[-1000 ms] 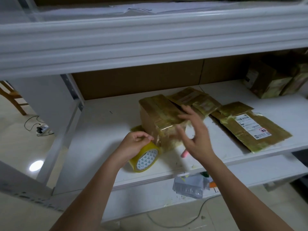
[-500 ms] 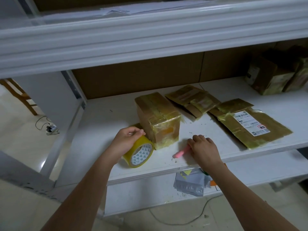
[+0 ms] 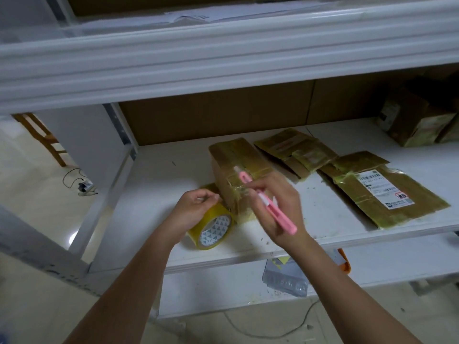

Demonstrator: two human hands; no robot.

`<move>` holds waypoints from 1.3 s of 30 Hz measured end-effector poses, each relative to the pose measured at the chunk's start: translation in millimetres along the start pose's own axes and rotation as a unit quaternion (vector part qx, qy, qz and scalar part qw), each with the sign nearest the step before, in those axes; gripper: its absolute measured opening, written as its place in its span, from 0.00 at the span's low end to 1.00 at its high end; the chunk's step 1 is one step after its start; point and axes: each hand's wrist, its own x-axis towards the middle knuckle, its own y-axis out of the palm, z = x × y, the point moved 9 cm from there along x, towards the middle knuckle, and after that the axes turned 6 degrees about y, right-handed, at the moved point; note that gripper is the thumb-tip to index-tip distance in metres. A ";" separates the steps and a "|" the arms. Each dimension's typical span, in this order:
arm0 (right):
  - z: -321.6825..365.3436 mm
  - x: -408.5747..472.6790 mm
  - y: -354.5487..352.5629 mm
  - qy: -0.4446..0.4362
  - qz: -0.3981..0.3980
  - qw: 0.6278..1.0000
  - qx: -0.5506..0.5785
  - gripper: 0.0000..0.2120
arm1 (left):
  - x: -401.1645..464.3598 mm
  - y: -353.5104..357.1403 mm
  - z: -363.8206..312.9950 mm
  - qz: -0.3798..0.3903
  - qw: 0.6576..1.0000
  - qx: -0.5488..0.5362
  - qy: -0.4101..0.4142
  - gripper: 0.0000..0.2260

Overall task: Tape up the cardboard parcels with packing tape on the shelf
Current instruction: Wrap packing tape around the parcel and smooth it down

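Observation:
A taped cardboard parcel (image 3: 236, 165) stands on the white shelf (image 3: 161, 184), near its front. My left hand (image 3: 196, 207) grips a roll of yellowish packing tape (image 3: 213, 228) that rests on the shelf just left of the parcel. My right hand (image 3: 275, 207) holds a pink utility knife (image 3: 267, 201) in front of the parcel, its tip pointing up toward the parcel's top edge. Two flattened, taped parcels lie to the right: one at the back (image 3: 295, 151), and one with a white label (image 3: 382, 189).
More taped boxes (image 3: 417, 125) sit at the shelf's far right. A grey plastic bag (image 3: 285, 279) and an orange item (image 3: 344, 263) lie on the lower shelf. A wooden chair (image 3: 42, 137) and a cable with a plug (image 3: 82, 184) are on the floor at left.
My right hand picked the pink knife up from the shelf and raised it in front of the parcel. My left hand stayed on the tape roll.

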 end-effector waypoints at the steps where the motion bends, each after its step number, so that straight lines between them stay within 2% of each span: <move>1: -0.2 2.1 10.1 0.007 0.021 1.000 0.008 0.11 | 1.0 1.2 0.3 0.002 1.000 -0.005 -0.001 0.07; 4: -11.5 2.9 29.4 0.044 0.086 0.995 0.035 0.09 | 2.9 1.6 2.2 0.008 1.000 -0.003 -0.003 0.04; 9: -25.8 -0.9 33.0 0.036 0.109 0.993 0.009 0.03 | 6.9 -1.5 12.4 0.027 1.000 -0.003 -0.009 0.05; 13: -26.7 -1.2 38.6 0.035 0.135 0.990 0.026 0.04 | 11.3 0.2 22.8 0.036 0.999 -0.001 -0.017 0.08; 14: -26.9 -1.7 40.8 0.029 0.143 0.989 0.017 0.02 | 12.7 0.9 24.4 0.037 0.999 -0.001 -0.019 0.08; 21: -28.1 -11.0 64.7 -0.033 0.225 0.969 -0.093 0.05 | 23.8 0.7 25.1 0.034 0.999 0.015 -0.002 0.06; 25: -35.6 -14.2 69.2 -0.028 0.255 0.960 -0.113 0.05 | 28.3 4.1 25.3 0.053 0.997 0.052 0.010 0.07; 27: -42.3 -14.7 66.9 -0.021 0.273 0.952 -0.139 0.04 | 30.4 -4.1 29.9 0.039 0.994 0.098 0.014 0.07; 30: -50.2 -7.3 53.0 0.026 0.254 0.960 -0.120 0.05 | 24.7 -23.3 37.0 0.009 0.993 0.114 -0.009 0.06; 33: -45.7 -4.0 47.8 0.063 0.227 0.971 -0.049 0.07 | 14.2 -28.6 35.7 0.014 0.994 0.111 -0.012 0.06; 39: -20.1 -8.8 14.8 0.055 0.124 0.989 0.057 0.06 | 4.5 -28.2 31.9 0.018 0.994 0.106 -0.013 0.06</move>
